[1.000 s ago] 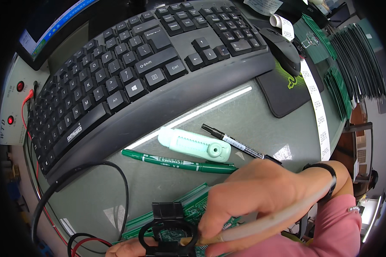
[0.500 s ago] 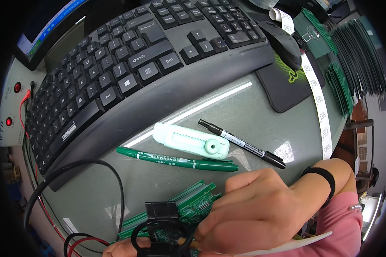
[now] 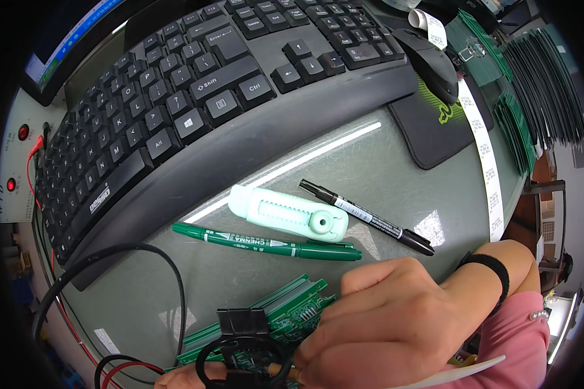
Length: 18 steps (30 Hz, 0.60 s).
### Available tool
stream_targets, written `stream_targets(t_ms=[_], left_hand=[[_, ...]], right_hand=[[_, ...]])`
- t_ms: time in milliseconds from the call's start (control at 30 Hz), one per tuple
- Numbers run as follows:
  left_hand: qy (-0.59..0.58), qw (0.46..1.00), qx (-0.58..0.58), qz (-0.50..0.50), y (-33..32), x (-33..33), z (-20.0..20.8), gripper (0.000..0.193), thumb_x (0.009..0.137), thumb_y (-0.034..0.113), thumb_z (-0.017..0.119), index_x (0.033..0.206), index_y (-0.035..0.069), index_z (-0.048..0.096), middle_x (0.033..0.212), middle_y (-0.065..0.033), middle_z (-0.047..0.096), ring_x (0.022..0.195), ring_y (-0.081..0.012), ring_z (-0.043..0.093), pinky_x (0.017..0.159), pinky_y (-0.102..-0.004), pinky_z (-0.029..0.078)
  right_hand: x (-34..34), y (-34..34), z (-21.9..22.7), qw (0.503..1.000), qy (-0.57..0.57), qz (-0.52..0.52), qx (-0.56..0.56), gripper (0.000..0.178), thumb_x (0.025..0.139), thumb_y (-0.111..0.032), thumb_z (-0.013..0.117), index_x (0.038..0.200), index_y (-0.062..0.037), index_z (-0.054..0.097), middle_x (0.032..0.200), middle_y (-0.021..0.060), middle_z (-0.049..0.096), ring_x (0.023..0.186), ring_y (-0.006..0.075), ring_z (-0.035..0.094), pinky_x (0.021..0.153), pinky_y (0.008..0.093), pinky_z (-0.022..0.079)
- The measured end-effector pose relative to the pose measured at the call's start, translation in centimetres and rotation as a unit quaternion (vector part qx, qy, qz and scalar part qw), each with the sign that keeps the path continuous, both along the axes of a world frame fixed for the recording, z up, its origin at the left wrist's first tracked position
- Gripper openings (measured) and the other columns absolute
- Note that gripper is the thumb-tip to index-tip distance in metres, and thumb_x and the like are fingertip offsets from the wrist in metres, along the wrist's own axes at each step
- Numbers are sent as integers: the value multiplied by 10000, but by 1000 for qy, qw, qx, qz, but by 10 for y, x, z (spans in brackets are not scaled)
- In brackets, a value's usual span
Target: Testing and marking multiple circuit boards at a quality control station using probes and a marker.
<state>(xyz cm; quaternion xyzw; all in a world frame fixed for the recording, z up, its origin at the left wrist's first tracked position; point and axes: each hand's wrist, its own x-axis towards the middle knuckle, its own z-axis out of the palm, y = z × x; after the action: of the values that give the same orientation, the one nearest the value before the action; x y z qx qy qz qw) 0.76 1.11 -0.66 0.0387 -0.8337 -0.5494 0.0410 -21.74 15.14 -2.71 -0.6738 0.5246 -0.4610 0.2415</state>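
Observation:
A stack of green circuit boards (image 3: 285,301) lies at the lower middle of the desk. Over its near end stands a black fixture with looped parts (image 3: 243,322), partly covering the boards. My right hand (image 3: 383,324) is curled closed beside the fixture, fingertips low over the boards. A brownish tip shows at its fingers, and a pale, slender curved piece (image 3: 467,371) sticks out below the hand; the kind of thing is hidden. My left hand (image 3: 188,376) shows only in part at the lower edge, its fingers mostly behind the fixture.
Ahead lie a green marker (image 3: 266,247), a mint cutter (image 3: 289,212) and a black marker (image 3: 370,219). Beyond are a black keyboard (image 3: 175,110) and a mouse (image 3: 428,68) on its pad. A label strip (image 3: 483,152) and stacked boards (image 3: 542,91) stand right; a black cable (image 3: 183,305) loops left.
The whole view has shifted very slightly. My hands stay at the boards and the fixture, in nearly the same pose.

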Motion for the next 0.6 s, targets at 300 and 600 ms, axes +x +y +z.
stream_targets(t_ms=[300, 600], left_hand=[[-8, 1000, -8, 13, 4, 2, 1, 522, 853, 432, 561, 910, -72, 686, 863, -158, 699, 803, -275, 619, 801, -373, 401], [-17, 999, -17, 28, 3, 3, 1, 538, 844, 449, 566, 907, -71, 688, 859, -151, 701, 804, -272, 621, 812, -377, 397]], right_hand=[[3, 0, 4, 999, 20, -16, 35, 69, 837, -76, 656, 824, -8, 651, 822, 64, 666, 563, 105, 572, 496, 224, 339], [13, 0, 4, 993, 16, -66, 99, 169, 826, -152, 668, 873, -69, 529, 638, 58, 574, 545, 251, 596, 503, 337, 461]])
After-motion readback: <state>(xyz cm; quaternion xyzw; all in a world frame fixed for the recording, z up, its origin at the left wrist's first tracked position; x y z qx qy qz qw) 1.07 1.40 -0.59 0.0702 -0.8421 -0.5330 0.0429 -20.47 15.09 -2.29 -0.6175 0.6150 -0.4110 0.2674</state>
